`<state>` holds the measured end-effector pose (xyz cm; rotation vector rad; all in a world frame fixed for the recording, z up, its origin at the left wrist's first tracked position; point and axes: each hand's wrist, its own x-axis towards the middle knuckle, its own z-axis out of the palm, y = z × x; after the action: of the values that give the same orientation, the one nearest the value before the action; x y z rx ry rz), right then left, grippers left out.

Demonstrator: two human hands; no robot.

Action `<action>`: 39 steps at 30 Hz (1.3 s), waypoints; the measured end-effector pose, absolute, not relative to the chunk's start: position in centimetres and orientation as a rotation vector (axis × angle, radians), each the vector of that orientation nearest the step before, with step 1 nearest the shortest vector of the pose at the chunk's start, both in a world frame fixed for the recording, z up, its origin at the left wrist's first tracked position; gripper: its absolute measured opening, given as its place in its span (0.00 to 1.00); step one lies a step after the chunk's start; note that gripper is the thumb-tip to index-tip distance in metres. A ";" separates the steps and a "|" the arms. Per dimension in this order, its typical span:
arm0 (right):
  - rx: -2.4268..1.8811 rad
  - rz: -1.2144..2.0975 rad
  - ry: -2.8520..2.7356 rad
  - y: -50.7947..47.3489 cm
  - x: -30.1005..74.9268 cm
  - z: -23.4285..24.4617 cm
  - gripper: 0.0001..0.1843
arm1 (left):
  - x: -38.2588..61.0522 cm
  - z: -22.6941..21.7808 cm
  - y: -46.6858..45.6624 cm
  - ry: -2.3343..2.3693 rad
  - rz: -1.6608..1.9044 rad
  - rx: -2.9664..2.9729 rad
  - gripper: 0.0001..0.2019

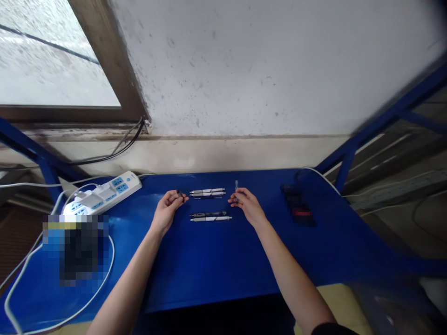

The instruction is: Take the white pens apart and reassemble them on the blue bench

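Observation:
My left hand [168, 208] is closed in a pinch on a small dark pen part [179, 193], left of the pens. Opposite it, my right hand [247, 204] pinches a clear pen barrel [236, 184] that stands roughly upright out of the fingers. Between the hands lie two white-and-dark pens [209, 190] side by side, with a thin dark refill [208, 198] just below them. Nearer to me, a black pen [209, 214] rests along another white pen [213, 218]. The lower ends of both held parts are hidden by my fingers.
A white power strip [131, 182] with plugs and cables lies on the left of the blue table [209, 270]. In front of it is a blurred-out dark item [82, 251]. Another dark item with a red patch [300, 209] sits at the right. A wall [244, 83] stands behind.

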<state>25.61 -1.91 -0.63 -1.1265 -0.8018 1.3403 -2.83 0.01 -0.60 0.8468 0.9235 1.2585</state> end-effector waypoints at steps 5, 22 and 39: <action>-1.248 1.157 -0.960 -1.7 25.7 -1.0 0.14 | -2.8 -0.5 0.0 0.919 1.308 0.905 0.18; -1.657 0.166 -1.653 -1.5 27.3 -2.2 0.09 | -2.0 -0.7 -0.7 1.105 1.272 1.232 0.16; -1.431 0.271 -2.047 -0.9 22.9 -0.9 0.07 | -1.9 0.1 -1.1 1.144 1.190 1.360 0.16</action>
<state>22.92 -0.92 -0.93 -1.4313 -2.0470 0.2711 -1.88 -1.07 0.07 1.3602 1.1445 1.1902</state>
